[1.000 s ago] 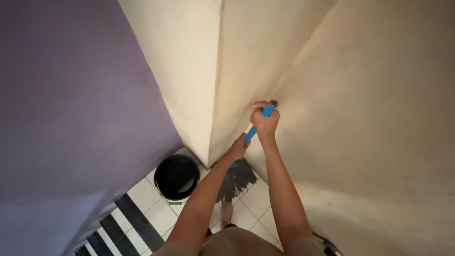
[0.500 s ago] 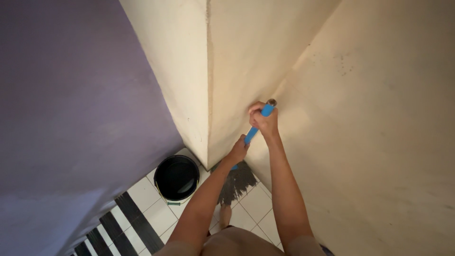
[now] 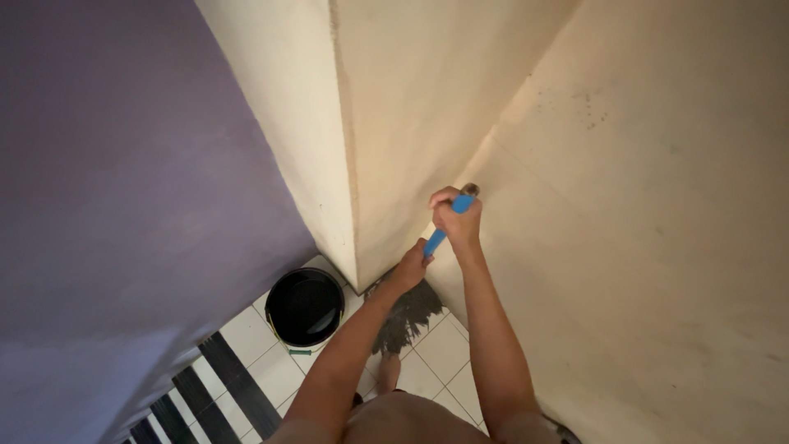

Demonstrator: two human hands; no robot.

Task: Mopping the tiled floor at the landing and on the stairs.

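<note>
I hold a mop with a blue handle [image 3: 436,239] in both hands. My right hand [image 3: 457,220] grips the top end of the handle, close to the cream wall. My left hand [image 3: 408,269] grips the handle lower down. The dark stringy mop head [image 3: 407,313] rests on the white floor tiles at the foot of the cream wall corner. One bare foot [image 3: 389,372] shows just below the mop head.
A black bucket [image 3: 305,307] stands on the white tiles left of the mop head, at the base of a purple wall [image 3: 123,189]. Black and white striped tiles [image 3: 209,386] lie at lower left. Cream walls [image 3: 641,230] close in on the right.
The mop head has shifted slightly toward the wall corner, and my hands moved a little down with the handle. The view has tilted slightly.
</note>
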